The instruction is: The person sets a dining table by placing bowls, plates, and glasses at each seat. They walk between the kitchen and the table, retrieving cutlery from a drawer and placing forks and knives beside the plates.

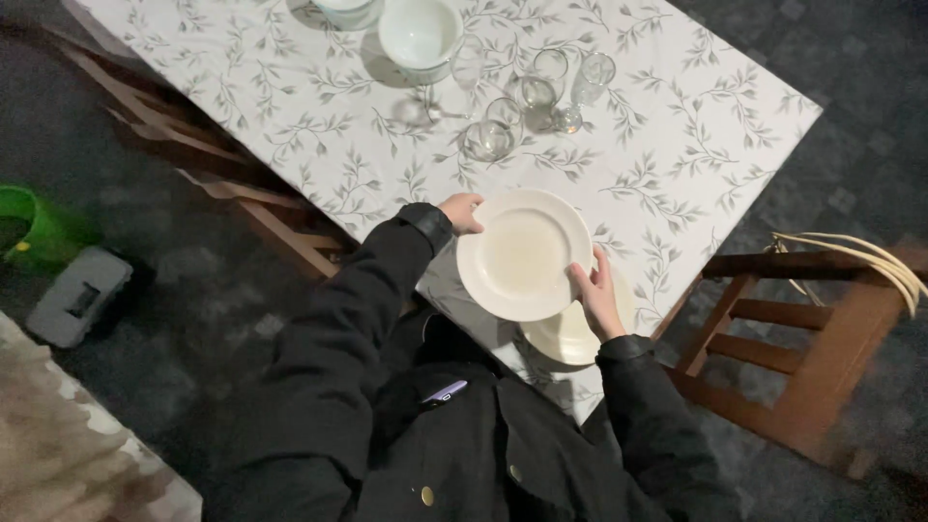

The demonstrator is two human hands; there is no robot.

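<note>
Both the left hand and right hand pinch the cream plate by its rim, so it may slip onto the plate beneath.

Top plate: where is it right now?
In the head view the top plate is held by its rim between the left hand and right hand, just above a second plate at the near edge of the table.
</note>
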